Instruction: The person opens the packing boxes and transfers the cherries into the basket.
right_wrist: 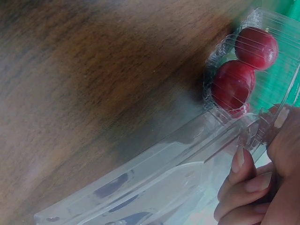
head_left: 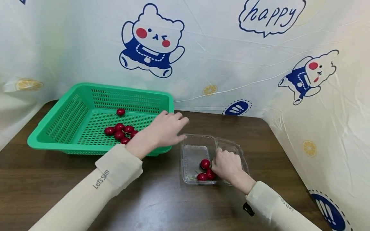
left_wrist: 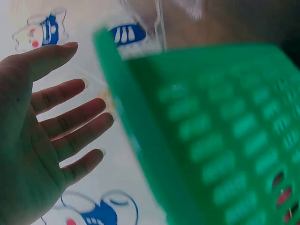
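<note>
Three red cherries (head_left: 205,164) lie at the near right of a clear plastic clamshell box (head_left: 196,152), whose lid (head_left: 231,146) is folded back to the right. My right hand (head_left: 227,164) grips the box at the hinge side, its fingers curled at the plastic edge in the right wrist view. Above the right end of a green basket (head_left: 99,86) hovers my left hand (head_left: 166,130), between basket and box. The left wrist view shows its palm (left_wrist: 28,126) with nothing in it and the fingers spread. Several cherries (head_left: 119,135) sit in the basket, some hidden by my left arm.
A dark brown wooden table (head_left: 162,199) bears the basket on the left and the box on the right. Behind and to the right hangs a pale printed sheet (head_left: 214,64) with cartoon bears. A small black item (head_left: 248,209) shows at my right cuff.
</note>
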Demonstrator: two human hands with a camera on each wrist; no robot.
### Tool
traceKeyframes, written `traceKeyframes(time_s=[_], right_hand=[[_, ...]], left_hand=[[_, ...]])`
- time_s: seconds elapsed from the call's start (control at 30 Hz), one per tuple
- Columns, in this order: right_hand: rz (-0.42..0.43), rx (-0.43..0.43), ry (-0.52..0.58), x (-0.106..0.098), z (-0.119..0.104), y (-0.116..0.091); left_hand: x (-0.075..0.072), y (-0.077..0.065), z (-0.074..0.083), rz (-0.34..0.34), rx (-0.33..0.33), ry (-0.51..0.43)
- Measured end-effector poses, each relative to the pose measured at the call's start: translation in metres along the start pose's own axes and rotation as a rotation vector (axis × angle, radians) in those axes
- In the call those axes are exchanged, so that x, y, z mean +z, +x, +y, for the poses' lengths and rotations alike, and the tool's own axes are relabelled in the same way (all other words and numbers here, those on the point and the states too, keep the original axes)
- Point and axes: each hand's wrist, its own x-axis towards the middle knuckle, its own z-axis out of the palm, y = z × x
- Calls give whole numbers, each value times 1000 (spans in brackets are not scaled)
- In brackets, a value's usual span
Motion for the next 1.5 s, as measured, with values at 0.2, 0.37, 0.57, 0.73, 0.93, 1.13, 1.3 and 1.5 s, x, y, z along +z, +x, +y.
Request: traceKeyframes(time_s=[0.2, 0.37, 0.57, 0.73, 0.93, 1.13, 1.3, 1.5], right_hand=[[-14, 8, -4, -1, 0, 1], [-35, 14, -4, -2, 0, 2], [-44, 15, -3, -2, 0, 2], [-45, 16, -8, -1, 0, 2], [-35, 17, -10, 0, -1, 1], [-36, 21, -12, 0, -1, 1], [-37, 23, -12, 0, -1, 1], [-39, 21, -9, 0, -1, 1]], left_hand=[[14, 6, 22, 25, 47, 20], [26, 11, 36, 27, 78, 28], [37, 15, 47, 6, 92, 33], [49, 15, 56, -25, 106, 35], [68, 17, 70, -70, 124, 35], [82, 21, 78, -69, 117, 24], [92, 25, 80, -54, 103, 22], [102, 26, 82, 22, 136, 19]])
